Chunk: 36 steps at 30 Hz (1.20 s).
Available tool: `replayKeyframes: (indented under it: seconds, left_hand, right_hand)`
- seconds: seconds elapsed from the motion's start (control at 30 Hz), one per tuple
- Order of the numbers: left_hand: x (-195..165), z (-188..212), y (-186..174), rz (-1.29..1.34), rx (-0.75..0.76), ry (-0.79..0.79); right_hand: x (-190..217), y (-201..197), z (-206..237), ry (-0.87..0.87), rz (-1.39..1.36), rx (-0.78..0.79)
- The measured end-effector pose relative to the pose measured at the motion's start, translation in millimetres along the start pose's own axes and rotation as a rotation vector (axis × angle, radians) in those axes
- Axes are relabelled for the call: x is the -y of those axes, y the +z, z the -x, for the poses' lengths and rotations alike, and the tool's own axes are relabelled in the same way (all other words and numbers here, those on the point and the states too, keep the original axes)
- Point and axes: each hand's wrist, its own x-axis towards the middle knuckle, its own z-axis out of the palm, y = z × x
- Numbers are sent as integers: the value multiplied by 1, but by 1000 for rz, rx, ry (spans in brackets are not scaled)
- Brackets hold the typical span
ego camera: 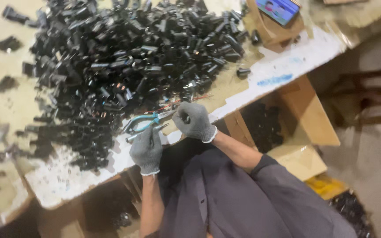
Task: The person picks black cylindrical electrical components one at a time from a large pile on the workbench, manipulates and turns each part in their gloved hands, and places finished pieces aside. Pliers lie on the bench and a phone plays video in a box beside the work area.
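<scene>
Teal-handled pliers (148, 123), lying crosswise, nose toward right hand (195, 121)

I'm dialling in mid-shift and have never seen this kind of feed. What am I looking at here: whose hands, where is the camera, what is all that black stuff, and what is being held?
There is no machine here. One camera sits on a person's head and looks down, so the picture is tilted and you see their own arms and lap at the bottom. Both hands wear grey knit gloves. The left hand grips a pair of pliers with teal handles, whose tips point toward the right hand. The right hand pinches something small at the plier tips; it is too small to tell what. They work at the edge of a worn, white-topped table. Covering most of it is a big pile of small black parts, many of them short tubes. A phone with a lit screen leans in a cardboard box at the far corner.
</scene>
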Motion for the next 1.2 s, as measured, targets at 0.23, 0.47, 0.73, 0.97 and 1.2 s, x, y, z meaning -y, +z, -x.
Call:
replayKeyframes:
  seconds: [0.23,0.47,0.73,0.97,1.2]
  left_hand:
    - [9,1,-23,135,-107,-51]
    - [10,0,-65,-55,-305,-191]
    - [26,-59,-56,-357,-14,-278]
    - [18,-86,-30,-571,90,-311]
    - [-7,-82,-20,-595,58,-281]
  right_hand:
    - [-15,35,-3,83,64,102]
    - [-12,47,-4,101,35,69]
    - [0,41,-8,88,49,128]
    - [6,30,-11,26,6,60]
    - [2,5,-10,98,-23,61]
